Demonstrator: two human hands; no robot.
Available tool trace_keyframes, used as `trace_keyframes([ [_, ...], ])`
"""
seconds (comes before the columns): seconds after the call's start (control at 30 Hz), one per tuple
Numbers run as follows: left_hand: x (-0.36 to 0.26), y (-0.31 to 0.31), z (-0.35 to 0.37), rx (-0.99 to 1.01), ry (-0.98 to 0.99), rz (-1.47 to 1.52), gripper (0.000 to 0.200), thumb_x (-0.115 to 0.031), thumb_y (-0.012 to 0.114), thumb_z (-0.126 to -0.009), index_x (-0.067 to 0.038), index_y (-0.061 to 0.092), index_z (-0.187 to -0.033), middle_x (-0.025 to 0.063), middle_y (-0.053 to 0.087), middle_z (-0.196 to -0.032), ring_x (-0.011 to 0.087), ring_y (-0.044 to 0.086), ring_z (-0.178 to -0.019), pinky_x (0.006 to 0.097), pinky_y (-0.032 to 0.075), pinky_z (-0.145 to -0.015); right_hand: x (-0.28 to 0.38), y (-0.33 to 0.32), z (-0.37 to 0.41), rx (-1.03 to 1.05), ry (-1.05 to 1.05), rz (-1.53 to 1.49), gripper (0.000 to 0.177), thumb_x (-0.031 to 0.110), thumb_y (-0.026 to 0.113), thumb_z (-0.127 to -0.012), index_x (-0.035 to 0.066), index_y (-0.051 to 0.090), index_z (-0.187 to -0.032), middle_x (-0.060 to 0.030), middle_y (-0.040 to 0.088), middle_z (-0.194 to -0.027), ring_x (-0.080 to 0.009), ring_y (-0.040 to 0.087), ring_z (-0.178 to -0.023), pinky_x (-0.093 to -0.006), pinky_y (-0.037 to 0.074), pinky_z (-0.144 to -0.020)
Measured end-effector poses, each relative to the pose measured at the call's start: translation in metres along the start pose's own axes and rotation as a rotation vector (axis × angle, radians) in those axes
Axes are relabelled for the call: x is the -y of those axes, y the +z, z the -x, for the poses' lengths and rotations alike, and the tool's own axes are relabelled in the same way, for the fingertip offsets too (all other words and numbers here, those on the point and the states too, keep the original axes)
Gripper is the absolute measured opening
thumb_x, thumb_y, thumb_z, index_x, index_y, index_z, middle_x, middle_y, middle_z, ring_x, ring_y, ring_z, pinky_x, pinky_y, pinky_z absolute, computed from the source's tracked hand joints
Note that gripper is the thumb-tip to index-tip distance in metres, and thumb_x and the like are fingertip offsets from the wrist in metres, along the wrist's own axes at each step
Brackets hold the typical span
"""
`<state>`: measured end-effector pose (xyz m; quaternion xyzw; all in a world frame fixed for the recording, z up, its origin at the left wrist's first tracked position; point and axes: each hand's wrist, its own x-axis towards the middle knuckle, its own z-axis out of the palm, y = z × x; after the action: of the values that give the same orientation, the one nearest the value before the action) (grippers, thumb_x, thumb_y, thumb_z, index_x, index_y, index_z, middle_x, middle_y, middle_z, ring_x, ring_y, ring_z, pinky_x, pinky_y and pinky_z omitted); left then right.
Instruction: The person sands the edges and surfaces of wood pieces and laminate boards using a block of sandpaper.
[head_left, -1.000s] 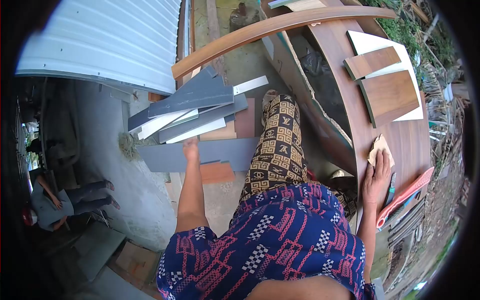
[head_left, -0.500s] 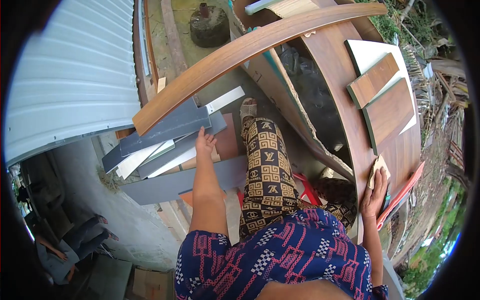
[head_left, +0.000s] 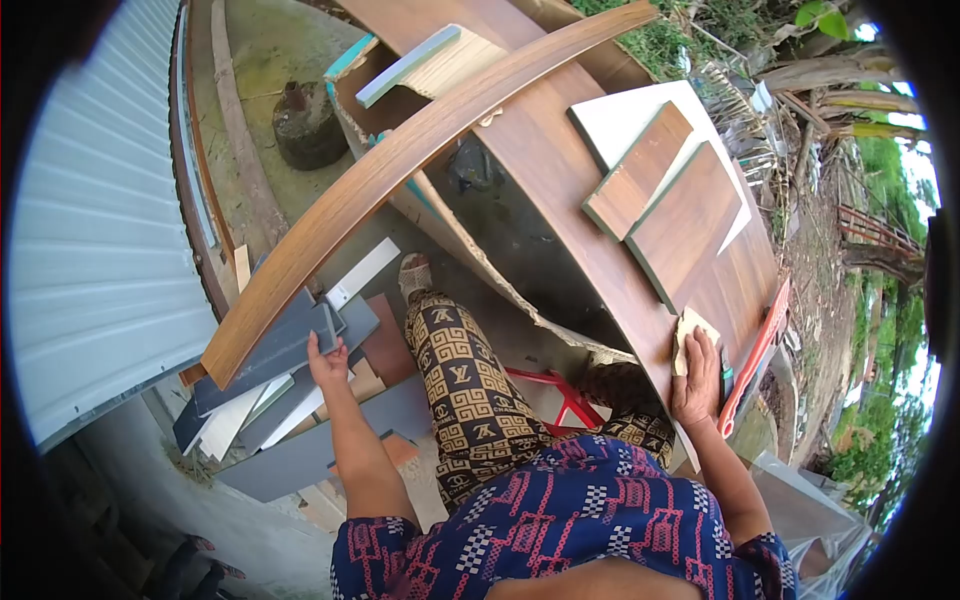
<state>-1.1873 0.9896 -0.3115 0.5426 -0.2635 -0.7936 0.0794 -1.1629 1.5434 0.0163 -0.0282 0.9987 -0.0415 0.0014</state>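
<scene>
At the left, my left hand (head_left: 328,364) has its fingertips closed on the edge of a small dark grey piece (head_left: 325,328), above a pile of dark boards (head_left: 262,345) and pale strips. My right hand (head_left: 697,385) is on the right end of a long brown wood-grain board (head_left: 570,130), its fingers pressed over a tan folded piece (head_left: 690,330). A white panel (head_left: 625,115) and two brown wood-grain pieces (head_left: 690,222) lie farther up that board.
A long brown strip (head_left: 400,150) crosses the view diagonally. An open cardboard box (head_left: 470,245) stands under the brown board. Beside my right hand lies a red-edged tool (head_left: 757,355). Corrugated metal sheeting (head_left: 110,220) lines the left side.
The view has shifted, so the boards appear farther left. My left hand, open before, now has its fingers on the small dark grey piece. My right hand stays on the tan piece.
</scene>
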Motion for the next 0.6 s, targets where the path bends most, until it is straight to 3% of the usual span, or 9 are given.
trace_keyframes([
  [0.07,-0.01,-0.016,0.019,-0.02,0.02,0.003,0.036,-0.037,0.07,-0.075,-0.016,0.055,-0.1,0.0053,0.063,-0.087,0.0218,0.06,-0.07,0.0334,0.047,-0.062,-0.004,0.002,0.005,-0.035,-0.005,-0.066,0.047,0.02,0.046,-0.083,0.0,0.044,-0.126,-0.0235,0.039,-0.134,-0.0418,0.033,-0.126,-0.0493,0.021,-0.107],
  [0.17,-0.012,-0.046,0.054,-0.028,0.23,0.265,0.036,-0.017,0.068,-0.076,-0.004,0.054,-0.107,0.0114,0.057,-0.11,0.0268,0.054,-0.105,0.0459,0.052,-0.084,-0.012,0.008,0.01,-0.097,-0.003,-0.115,0.05,0.018,0.05,-0.079,0.003,0.044,-0.127,-0.0207,0.039,-0.134,-0.0398,0.033,-0.127,-0.0507,0.021,-0.106],
  [0.3,-0.037,-0.101,0.098,-0.032,0.279,0.301,0.03,-0.013,0.065,-0.074,-0.001,0.056,-0.1,0.0123,0.06,-0.099,0.0277,0.061,-0.087,0.0409,0.055,-0.075,-0.011,0.008,0.013,-0.129,0.013,-0.158,0.054,0.019,0.053,-0.076,0.007,0.044,-0.128,-0.0167,0.04,-0.134,-0.0356,0.033,-0.126,-0.0509,0.022,-0.104],
  [0.4,-0.067,-0.121,0.145,-0.028,0.353,0.374,0.03,-0.011,0.063,-0.076,0.003,0.055,-0.1,0.0137,0.06,-0.098,0.0292,0.061,-0.085,0.0413,0.055,-0.073,-0.014,0.009,0.017,-0.168,0.007,-0.139,0.055,0.021,0.055,-0.077,0.009,0.044,-0.129,-0.015,0.04,-0.133,-0.034,0.033,-0.126,-0.0517,0.023,-0.103],
  [0.5,-0.088,-0.104,0.208,0.051,0.413,0.489,0.03,-0.01,0.062,-0.076,0.004,0.054,-0.101,0.0143,0.06,-0.098,0.0306,0.061,-0.085,0.0421,0.055,-0.074,-0.012,0.008,0.018,-0.199,-0.003,-0.146,0.054,0.023,0.056,-0.077,0.011,0.044,-0.129,-0.0144,0.041,-0.132,-0.0328,0.034,-0.125,-0.0527,0.023,-0.102],
  [0.6,-0.095,-0.059,0.282,0.036,0.56,0.51,0.031,-0.009,0.062,-0.077,0.007,0.052,-0.101,0.018,0.057,-0.103,0.0331,0.058,-0.094,0.0453,0.052,-0.083,-0.011,0.006,0.019,-0.254,-0.028,-0.138,0.053,0.024,0.057,-0.077,0.011,0.046,-0.127,-0.0135,0.044,-0.127,-0.0316,0.037,-0.121,-0.0521,0.026,-0.099],
])
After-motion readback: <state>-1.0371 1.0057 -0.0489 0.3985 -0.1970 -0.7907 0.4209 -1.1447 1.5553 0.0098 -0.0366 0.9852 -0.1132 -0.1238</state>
